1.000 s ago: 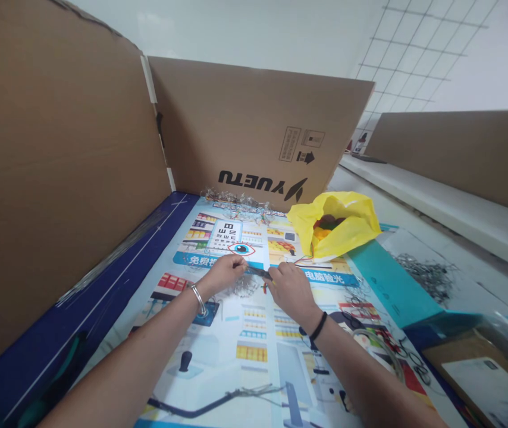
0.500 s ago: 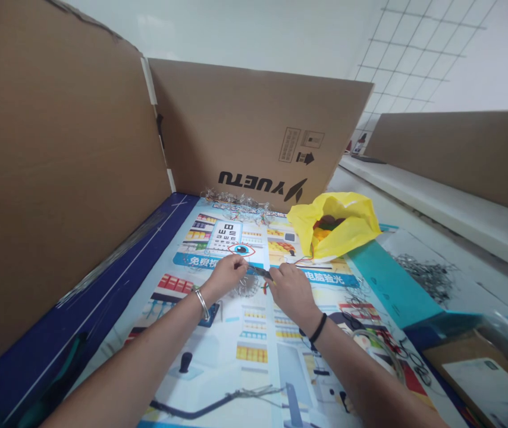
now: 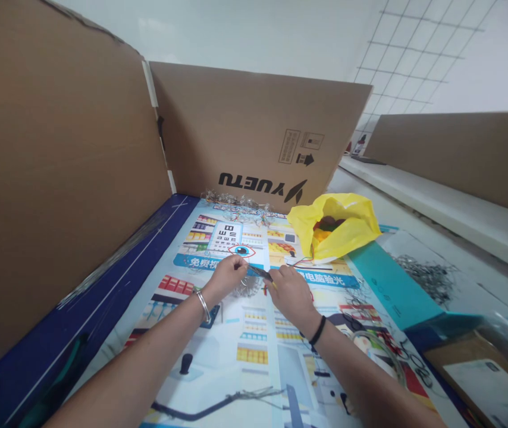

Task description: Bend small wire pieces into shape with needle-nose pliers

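My right hand (image 3: 292, 294) is closed around the handles of small pliers (image 3: 259, 271), whose dark jaws point left. A bit of yellow and red shows by its fingers. My left hand (image 3: 228, 274) is closed in a pinch right at the tip of the jaws. What it pinches is too thin to make out clearly; it may be fine wire. Below the jaws, a loose tangle of thin silvery wire (image 3: 245, 288) lies on the printed sheet (image 3: 218, 356).
Cardboard panels (image 3: 254, 131) stand at the back and left. A yellow bag (image 3: 356, 217) with colourful contents sits at the back right. Silvery wire scraps (image 3: 236, 202) line the back panel. A dark wire bundle (image 3: 204, 410) lies in front, and more metal pieces (image 3: 427, 276) lie at right.
Both hands stay nearly in place at the pliers. A thin red strand now shows just right of my right hand. Otherwise the view has shifted only slightly.
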